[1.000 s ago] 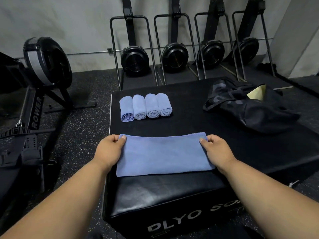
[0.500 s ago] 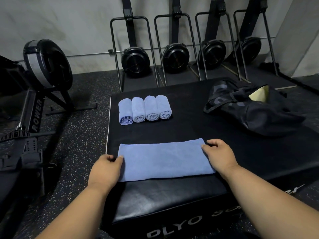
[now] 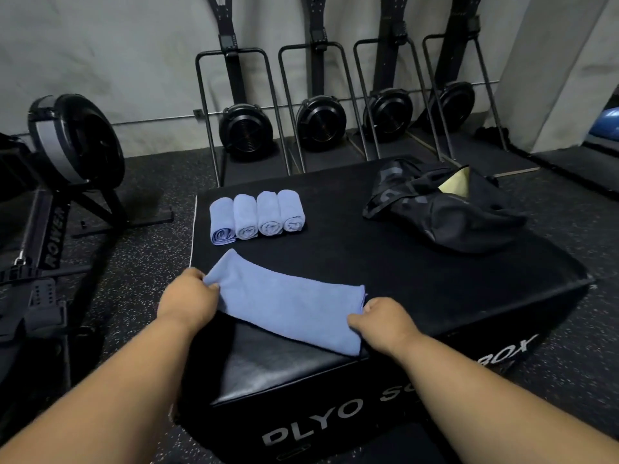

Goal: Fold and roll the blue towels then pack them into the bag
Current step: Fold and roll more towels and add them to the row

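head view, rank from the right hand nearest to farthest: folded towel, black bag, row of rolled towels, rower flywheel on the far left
From the right hand:
1. Folded towel, pinched at its right end by this hand.
2. Black bag, ahead and to the right on the box.
3. Rolled towels, ahead and to the left; too close to the bag to rank firmly.
4. Rower flywheel, on the floor at far left.

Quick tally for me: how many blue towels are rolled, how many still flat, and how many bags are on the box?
Rolled blue towels: 4
Folded flat blue towel, gripped by left hand and right hand: 1
Black bag: 1
Total: 6
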{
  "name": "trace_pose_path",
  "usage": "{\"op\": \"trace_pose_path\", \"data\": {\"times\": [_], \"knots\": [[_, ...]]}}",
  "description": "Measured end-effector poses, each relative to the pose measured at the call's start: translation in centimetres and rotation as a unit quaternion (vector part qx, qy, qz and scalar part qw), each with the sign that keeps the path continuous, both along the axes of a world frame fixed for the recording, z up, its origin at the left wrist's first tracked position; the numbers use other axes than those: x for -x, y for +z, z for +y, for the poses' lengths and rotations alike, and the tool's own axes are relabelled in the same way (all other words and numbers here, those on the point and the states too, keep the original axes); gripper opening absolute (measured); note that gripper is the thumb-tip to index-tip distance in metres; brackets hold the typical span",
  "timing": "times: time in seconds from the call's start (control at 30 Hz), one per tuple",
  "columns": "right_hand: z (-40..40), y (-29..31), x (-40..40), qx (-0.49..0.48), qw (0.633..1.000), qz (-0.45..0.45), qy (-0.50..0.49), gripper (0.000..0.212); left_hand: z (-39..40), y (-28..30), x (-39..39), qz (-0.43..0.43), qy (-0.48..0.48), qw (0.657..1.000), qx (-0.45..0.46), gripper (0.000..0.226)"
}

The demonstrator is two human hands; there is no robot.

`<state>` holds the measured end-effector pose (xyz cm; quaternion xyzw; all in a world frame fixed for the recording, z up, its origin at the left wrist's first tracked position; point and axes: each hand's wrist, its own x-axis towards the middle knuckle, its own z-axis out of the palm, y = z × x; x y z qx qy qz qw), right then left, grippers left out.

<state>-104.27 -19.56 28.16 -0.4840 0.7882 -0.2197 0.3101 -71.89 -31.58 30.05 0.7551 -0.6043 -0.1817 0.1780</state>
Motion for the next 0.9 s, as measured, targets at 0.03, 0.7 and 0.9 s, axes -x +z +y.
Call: {"op": "trace_pose_path", "data": {"times": [0.03,0.7,0.9], "knots": [[0.7,-0.1,-0.7,0.000,1.000,-0.006,0.012,0.036,-0.8,0.3,-0.1,0.010,0.000,1.000,0.014,0.020],[0.2,-1.2,-3.7,0.044,0.975,-0.199,-0.093,0.018,7.4,-5.7,2.2,0.005,-0.138,0.990,0.042,0.038],[-2.4,1.8,-3.7,0.141,0.900,-0.372,-0.179,0.012,7.4,-4.4,2.4,0.079,-0.122,0.987,0.073,0.031]]}}
